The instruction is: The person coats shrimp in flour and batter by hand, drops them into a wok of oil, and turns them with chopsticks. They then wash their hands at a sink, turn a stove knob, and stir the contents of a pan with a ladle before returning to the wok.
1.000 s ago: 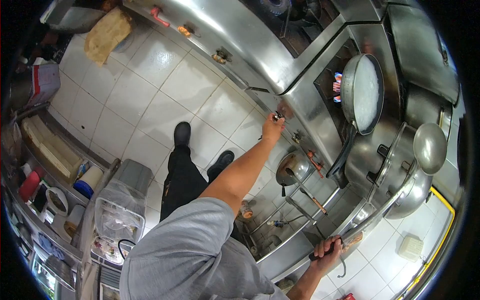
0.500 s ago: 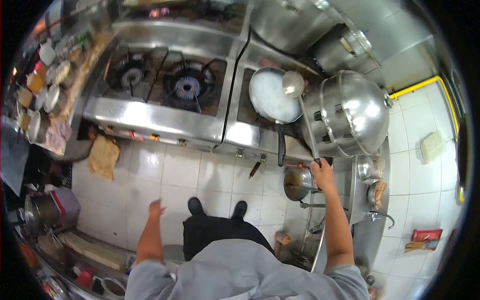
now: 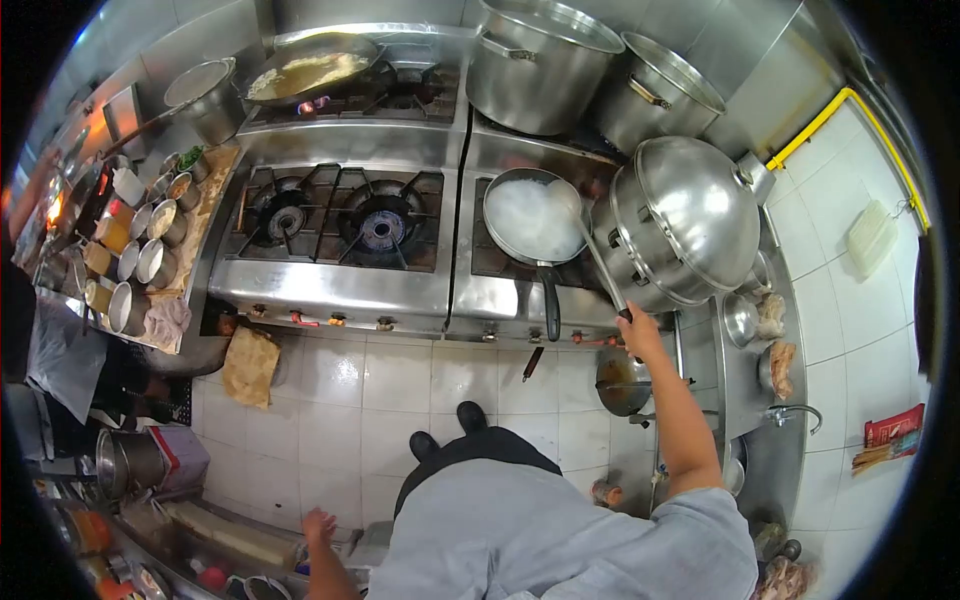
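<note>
My right hand (image 3: pixel 637 333) grips the dark end of a long-handled ladle (image 3: pixel 604 262). The ladle's round bowl overlaps the right side of a frying pan (image 3: pixel 549 262), which sits on the right-hand burner with its black handle toward me. White, cloudy liquid (image 3: pixel 530 215) fills most of the pan. At lower left, my left hand (image 3: pixel 319 525) hangs low with its fingers apart and nothing in it, near the rear counter.
Beside the pan stands a big domed steel pot (image 3: pixel 690 215); tall stockpots (image 3: pixel 545 70) are behind. A wok (image 3: pixel 315 75) of oil sits on the back burner. Small bowls (image 3: pixel 155 262) line the left counter. A cardboard piece (image 3: pixel 250 366) lies on the tiled floor (image 3: pixel 400 385).
My left hand has moved back and down, toward the rear counter. My right hand still holds the ladle over the pan. The view has tilted up, showing more of the back burners.
</note>
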`<state>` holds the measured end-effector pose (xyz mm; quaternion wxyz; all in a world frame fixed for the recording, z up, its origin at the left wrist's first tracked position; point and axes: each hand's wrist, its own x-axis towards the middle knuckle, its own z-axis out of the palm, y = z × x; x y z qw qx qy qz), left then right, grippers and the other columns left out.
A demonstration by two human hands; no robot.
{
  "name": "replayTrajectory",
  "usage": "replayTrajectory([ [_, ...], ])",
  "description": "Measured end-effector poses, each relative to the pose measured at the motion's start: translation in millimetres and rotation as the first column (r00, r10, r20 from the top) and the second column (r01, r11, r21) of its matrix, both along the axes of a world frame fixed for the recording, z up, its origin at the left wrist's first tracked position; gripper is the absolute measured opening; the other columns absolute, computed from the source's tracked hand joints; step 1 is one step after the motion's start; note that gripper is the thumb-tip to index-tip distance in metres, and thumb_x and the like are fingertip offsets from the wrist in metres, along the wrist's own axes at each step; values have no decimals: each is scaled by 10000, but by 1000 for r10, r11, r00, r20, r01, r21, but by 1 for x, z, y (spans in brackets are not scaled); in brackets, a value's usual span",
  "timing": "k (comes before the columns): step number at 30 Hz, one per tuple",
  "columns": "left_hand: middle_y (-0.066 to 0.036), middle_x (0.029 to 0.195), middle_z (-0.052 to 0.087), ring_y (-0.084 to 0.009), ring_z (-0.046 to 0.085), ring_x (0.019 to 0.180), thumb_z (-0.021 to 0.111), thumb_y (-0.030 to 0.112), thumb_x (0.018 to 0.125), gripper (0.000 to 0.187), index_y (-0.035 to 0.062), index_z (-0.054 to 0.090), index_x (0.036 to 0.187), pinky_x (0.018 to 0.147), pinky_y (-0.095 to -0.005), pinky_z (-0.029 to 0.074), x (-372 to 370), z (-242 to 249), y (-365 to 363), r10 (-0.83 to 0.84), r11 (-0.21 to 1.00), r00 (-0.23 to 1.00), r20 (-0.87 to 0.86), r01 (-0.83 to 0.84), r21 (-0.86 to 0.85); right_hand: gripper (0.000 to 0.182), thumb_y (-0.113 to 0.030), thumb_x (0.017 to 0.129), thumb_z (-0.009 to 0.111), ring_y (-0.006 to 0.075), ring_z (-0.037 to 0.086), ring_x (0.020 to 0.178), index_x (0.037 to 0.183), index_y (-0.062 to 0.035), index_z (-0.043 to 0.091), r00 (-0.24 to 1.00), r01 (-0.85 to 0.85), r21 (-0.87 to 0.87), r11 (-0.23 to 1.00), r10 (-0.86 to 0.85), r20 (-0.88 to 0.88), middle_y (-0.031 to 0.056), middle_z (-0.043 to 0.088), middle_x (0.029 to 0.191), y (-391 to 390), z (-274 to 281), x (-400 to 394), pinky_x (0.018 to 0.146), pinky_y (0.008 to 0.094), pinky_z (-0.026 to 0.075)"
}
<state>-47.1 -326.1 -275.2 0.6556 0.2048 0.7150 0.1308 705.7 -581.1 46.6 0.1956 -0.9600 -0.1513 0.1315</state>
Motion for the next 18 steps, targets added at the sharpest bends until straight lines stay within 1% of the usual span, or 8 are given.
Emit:
replayTrajectory([
  [1, -106, 949, 514, -278, 586, 785, 488, 332, 853, 353, 59, 453, 1074, 573, -385, 445, 21, 17, -13, -92, 996, 995, -25, 93, 13, 494, -202, 832, 551, 173, 551, 469, 1293, -112, 395, 996, 43, 33, 998, -41, -83, 140, 588, 741, 5, 15, -7, 395, 310, 468],
  [2, -110, 939, 517, -278, 590, 789, 491, 327, 852, 358, 49, 449, 1074, 563, -382, 445, 45, 36, -25, -182, 983, 982, -52, 184, 26, 496, -198, 831, 549, 164, 539, 463, 1294, -105, 394, 993, 40, 43, 998, -35, -112, 128, 583, 732, 6, 22, -10, 392, 305, 462],
  [4, -112, 950, 517, -275, 593, 799, 494, 315, 852, 360, 43, 444, 1084, 566, -374, 447, 80, 54, -34, -260, 966, 964, -59, 258, -32, 500, -189, 829, 546, 146, 514, 450, 1295, -92, 391, 985, 40, 64, 997, -29, -172, 102, 573, 715, 5, 32, -15, 384, 296, 452],
  [5, -113, 955, 516, -273, 594, 804, 495, 309, 852, 362, 41, 442, 1089, 567, -370, 449, 86, 58, -36, -299, 953, 952, -64, 295, -68, 509, -186, 827, 545, 138, 495, 441, 1300, -88, 384, 977, 51, 84, 995, -32, -211, 90, 561, 701, 3, 33, -19, 380, 290, 445],
  [9, -110, 973, 515, -260, 594, 793, 496, 295, 853, 374, 37, 439, 1118, 591, -370, 455, 107, 48, -33, -313, 948, 949, -21, 314, 48, 541, -180, 823, 547, 117, 446, 419, 1319, -83, 355, 947, 83, 152, 985, -30, -321, 45, 507, 651, -3, 31, -20, 368, 276, 424],
  [13, -106, 987, 516, -251, 593, 787, 492, 290, 857, 377, 40, 438, 1135, 609, -368, 456, 147, 67, -5, -338, 935, 941, -11, 337, 111, 555, -178, 827, 544, 108, 429, 416, 1332, -85, 335, 926, 121, 186, 975, -43, -374, 26, 474, 633, -7, 31, -26, 357, 271, 408],
  [16, -104, 991, 519, -247, 592, 786, 495, 295, 858, 379, 45, 440, 1138, 613, -365, 456, 167, 69, 14, -352, 927, 936, 9, 348, 142, 553, -175, 833, 540, 108, 432, 421, 1335, -77, 331, 895, 145, 226, 963, -30, -445, 25, 473, 632, -16, 24, -18, 357, 270, 403],
  [18, -102, 992, 520, -247, 593, 788, 501, 303, 857, 386, 47, 441, 1140, 612, -362, 455, 171, 68, 17, -362, 923, 932, 19, 355, 150, 551, -176, 836, 536, 110, 435, 420, 1335, -70, 327, 911, 135, 241, 961, -24, -412, 30, 478, 632, -18, 26, -19, 358, 272, 401],
])
